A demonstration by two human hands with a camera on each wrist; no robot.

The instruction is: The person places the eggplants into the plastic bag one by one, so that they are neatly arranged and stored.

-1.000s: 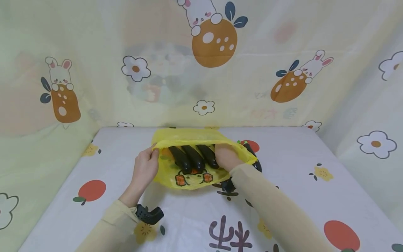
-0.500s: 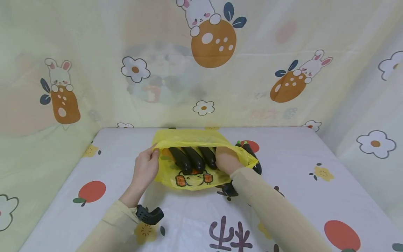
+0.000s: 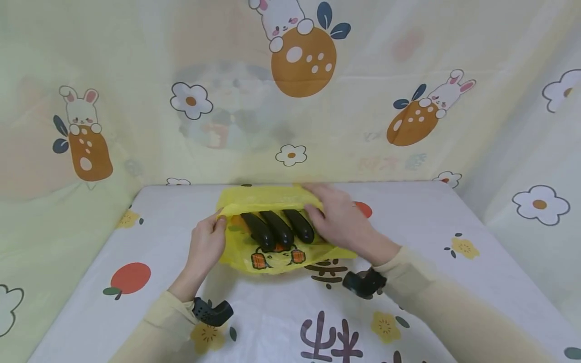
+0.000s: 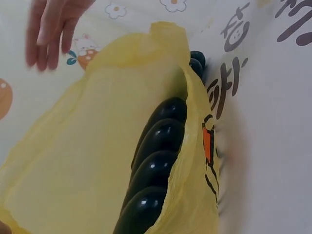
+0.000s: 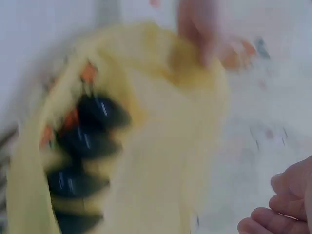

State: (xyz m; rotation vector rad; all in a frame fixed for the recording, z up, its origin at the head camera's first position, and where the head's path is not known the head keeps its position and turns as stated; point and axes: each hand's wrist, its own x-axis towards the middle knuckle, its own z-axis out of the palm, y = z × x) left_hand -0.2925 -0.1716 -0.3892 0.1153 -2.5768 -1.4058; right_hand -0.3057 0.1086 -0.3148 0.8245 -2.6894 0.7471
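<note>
Left hand point(image 3: 206, 242) on one bag point(image 3: 263, 197), four eggplants point(image 4: 161, 165) inside.

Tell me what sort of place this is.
Probably a makeshift recording booth: printed sheets hang at the back and sides, a patterned cloth covers the flat surface, and black devices sit at both wrists.

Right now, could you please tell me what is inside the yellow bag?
Four dark eggplants show side by side inside the yellow bag in the left wrist view. In the head view, the bag's upper side covers their far ends; anything deeper is hidden.
</note>
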